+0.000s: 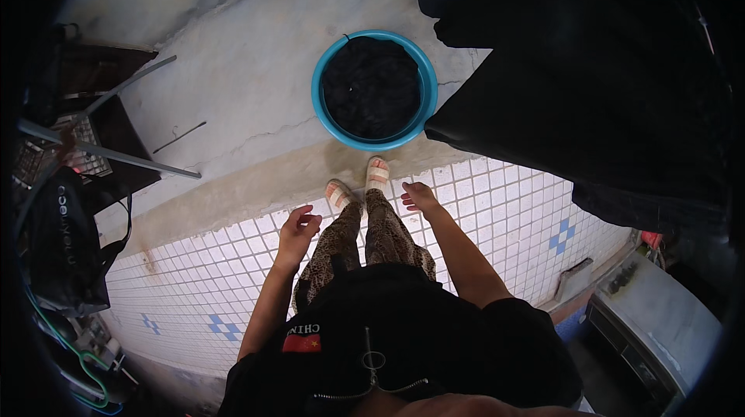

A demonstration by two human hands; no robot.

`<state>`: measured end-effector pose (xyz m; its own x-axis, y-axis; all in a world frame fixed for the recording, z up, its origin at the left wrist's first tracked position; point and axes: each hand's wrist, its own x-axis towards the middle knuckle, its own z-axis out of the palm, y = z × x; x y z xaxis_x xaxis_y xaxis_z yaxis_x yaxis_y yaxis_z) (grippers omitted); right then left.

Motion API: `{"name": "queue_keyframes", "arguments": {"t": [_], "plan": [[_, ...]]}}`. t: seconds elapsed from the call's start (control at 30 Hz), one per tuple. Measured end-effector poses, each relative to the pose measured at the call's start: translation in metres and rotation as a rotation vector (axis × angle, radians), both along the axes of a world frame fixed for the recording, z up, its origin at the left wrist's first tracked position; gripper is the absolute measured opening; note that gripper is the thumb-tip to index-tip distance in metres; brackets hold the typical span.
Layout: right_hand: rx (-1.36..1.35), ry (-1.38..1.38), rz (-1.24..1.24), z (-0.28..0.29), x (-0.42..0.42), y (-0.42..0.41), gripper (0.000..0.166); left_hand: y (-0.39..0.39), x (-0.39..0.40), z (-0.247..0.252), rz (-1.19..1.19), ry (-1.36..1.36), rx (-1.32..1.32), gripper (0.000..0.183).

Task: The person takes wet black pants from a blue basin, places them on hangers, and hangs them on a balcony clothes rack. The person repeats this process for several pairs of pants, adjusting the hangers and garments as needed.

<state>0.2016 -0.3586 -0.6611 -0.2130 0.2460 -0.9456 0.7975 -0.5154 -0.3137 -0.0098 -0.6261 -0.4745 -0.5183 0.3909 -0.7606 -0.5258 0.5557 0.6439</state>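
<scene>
Both of my hands hang free at my sides. My left hand (301, 234) has its fingers loosely curled and apart, beside my leopard-print trousers (337, 248). Over the tiled wall on the other side, my right hand (420, 197) holds nothing, its thumb and fingers spread a little. Just beyond my feet in sandals (379, 170), a round turquoise plastic basin (318, 91) stands on the concrete floor. Dark wet-looking cloth (371, 88) fills most of it. Neither hand touches the basin.
Large black garments (582, 79) hang at the right, beside the basin. A thin hanger (180, 137) lies on the floor at left, near metal bars (134, 82) and a black bag (64, 242) bearing writing. A grey appliance (657, 306) stands at lower right.
</scene>
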Motion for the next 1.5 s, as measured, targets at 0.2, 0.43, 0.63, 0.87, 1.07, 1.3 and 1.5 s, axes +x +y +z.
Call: {"name": "queue_keyframes", "arguments": {"t": [0.2, 0.43, 0.63, 0.87, 1.07, 1.3, 1.5], "plan": [[-0.142, -0.081, -0.16, -0.061, -0.034, 0.01, 0.059, 0.017, 0.017, -0.051, 0.053, -0.076, -0.031, 0.043], [-0.131, -0.185, -0.416, -0.176, -0.074, 0.01, 0.078, 0.024, 0.004, -0.13, -0.016, -0.255, -0.081, 0.044], [-0.13, -0.25, -0.787, -0.287, -0.107, 0.02, 0.106, 0.011, -0.033, -0.201, -0.088, -0.215, -0.112, 0.04], [0.047, -0.14, -1.105, -0.356, -0.117, 0.019, 0.057, -0.01, -0.08, -0.281, -0.067, -0.098, -0.162, 0.036], [0.136, -0.283, -0.884, -0.369, -0.115, 0.004, 0.043, 0.05, -0.167, -0.45, -0.068, 0.209, -0.196, 0.071], [0.154, -0.178, -0.947, -0.336, -0.158, -0.034, 0.035, 0.161, -0.245, -0.486, 0.133, 0.006, -0.184, 0.045], [0.047, -0.174, -0.917, -0.317, -0.167, -0.086, 0.034, 0.071, -0.254, -0.502, 0.178, 0.015, -0.128, 0.031]]}}
